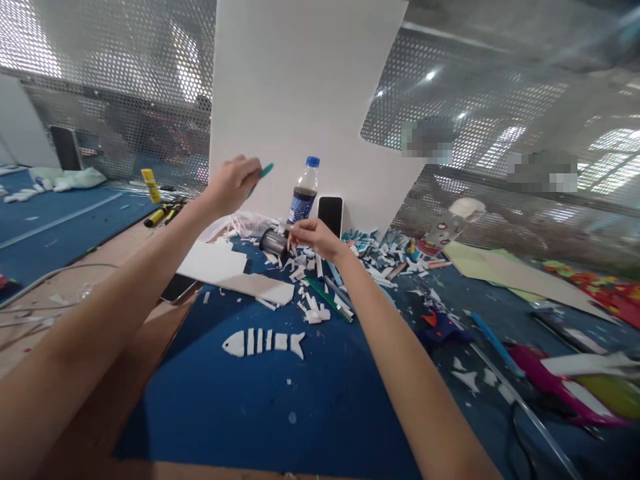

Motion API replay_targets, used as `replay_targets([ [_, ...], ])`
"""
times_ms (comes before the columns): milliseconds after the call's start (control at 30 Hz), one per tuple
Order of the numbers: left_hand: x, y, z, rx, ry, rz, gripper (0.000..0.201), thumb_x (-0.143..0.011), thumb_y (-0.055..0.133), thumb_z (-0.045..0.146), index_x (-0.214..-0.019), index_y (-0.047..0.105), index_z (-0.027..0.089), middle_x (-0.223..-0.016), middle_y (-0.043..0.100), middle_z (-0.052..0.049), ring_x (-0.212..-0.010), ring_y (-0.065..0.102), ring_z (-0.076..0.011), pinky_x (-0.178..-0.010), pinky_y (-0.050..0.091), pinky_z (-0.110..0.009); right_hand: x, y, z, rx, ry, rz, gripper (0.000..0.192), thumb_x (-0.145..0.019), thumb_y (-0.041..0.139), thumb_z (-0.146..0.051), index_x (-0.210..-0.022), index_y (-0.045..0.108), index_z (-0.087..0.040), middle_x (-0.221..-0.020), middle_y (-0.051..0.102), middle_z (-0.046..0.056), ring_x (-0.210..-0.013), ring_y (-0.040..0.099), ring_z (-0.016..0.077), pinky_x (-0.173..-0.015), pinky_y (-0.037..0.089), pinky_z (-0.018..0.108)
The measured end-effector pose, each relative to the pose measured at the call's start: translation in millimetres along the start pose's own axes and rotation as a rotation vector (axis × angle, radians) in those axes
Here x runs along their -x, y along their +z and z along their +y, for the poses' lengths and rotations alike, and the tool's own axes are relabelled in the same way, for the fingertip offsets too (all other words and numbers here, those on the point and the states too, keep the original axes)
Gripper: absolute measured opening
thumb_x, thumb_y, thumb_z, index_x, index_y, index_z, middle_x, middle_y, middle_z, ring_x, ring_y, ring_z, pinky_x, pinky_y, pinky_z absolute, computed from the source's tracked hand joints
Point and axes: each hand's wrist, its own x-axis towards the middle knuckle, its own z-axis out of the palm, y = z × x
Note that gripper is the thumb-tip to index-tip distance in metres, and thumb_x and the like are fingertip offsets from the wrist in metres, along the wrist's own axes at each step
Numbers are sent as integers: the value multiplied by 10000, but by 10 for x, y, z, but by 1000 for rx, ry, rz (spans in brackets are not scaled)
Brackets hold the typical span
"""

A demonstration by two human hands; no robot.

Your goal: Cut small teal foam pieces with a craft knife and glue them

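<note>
My left hand (237, 181) is raised in front of the white board, its fingers closed round a slim teal thing (267, 170); its kind is hidden by the fist. Lower and to the right, my right hand (316, 237) has its thumb and fingers pinched together beside a dark spool (273, 244), which lies on its side among the scraps. What the pinch holds, if anything, cannot be made out. On the blue mat (260, 413) nearer me lies a white fish (233, 344) cut into several separate pieces, head at left and tail at right.
A cola bottle (303, 197) and a phone (331, 215) stand against the white board (300, 87). White and teal scraps (370, 250) are heaped before it. White sheets (265, 288) lie left of centre. A magenta tool (555, 383) and a clear rod (525, 410) lie at right.
</note>
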Motion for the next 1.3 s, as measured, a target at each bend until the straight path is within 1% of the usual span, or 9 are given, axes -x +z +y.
replay_targets([
  [133,102,169,-216,20,-78,-238,201,-756,539,143,-563,502,187,-532,431,25,-513,366,-109,-553,268,-249,-25,-100,67,-121,-31,194,377,-852,478,-510,-758,637,-181,-761,658,28,-491,453,72,-482,410,201],
  [233,171,278,-226,74,-121,-400,216,-782,517,178,-567,507,185,-504,453,29,-479,370,-99,-514,274,-234,-20,-170,69,-178,-49,272,375,-932,334,-437,-1002,631,-219,-1091,649,44,-469,387,61,-461,399,198],
  [400,197,316,-6,232,-158,-703,288,-817,527,320,-565,529,182,-547,518,7,-484,436,-92,-506,353,-222,4,-155,-41,-239,-57,295,388,-944,284,-388,-1217,541,-286,-1384,471,12,-479,418,49,-481,437,205],
  [533,179,280,234,412,-172,-851,333,-825,538,410,-584,552,181,-574,532,-12,-499,453,-94,-513,384,-231,19,-45,-168,-203,-82,218,438,-825,461,-218,-1247,513,-318,-1429,410,-18,-510,481,21,-507,477,192],
  [667,133,249,347,718,-216,-545,333,-811,566,436,-602,532,179,-530,437,14,-461,394,-81,-461,354,-232,35,59,-233,-104,-36,-43,734,-694,579,-115,-1372,357,-289,-1297,544,57,-487,535,41,-554,536,255],
  [800,89,217,367,875,-240,-253,350,-868,497,313,-550,449,176,-511,358,35,-448,384,-58,-469,369,-203,20,144,-212,22,-7,-200,799,-703,672,-197,-1401,289,-268,-1070,661,54,-531,571,83,-527,525,250],
  [900,92,226,380,927,-278,-272,319,-866,509,289,-572,476,169,-524,413,30,-469,424,-54,-475,384,-186,9,205,-216,170,-19,-195,635,-716,697,-274,-1298,454,-201,-762,669,8,-515,541,94,-457,464,211],
  [1033,120,280,365,940,-297,-360,252,-836,573,335,-659,542,159,-635,560,-2,-608,555,-78,-597,461,-202,26,271,-301,242,-70,-174,210,-764,674,-324,-866,646,-143,-498,538,-37,-414,445,65,-408,364,197],
  [1300,90,364,257,750,-371,-137,276,-859,521,398,-731,512,153,-916,619,-63,-873,596,-129,-788,482,-280,-50,267,-280,12,-30,-50,456,-863,492,-522,-622,572,-142,-348,442,-60,-281,330,35,-323,224,180],
])
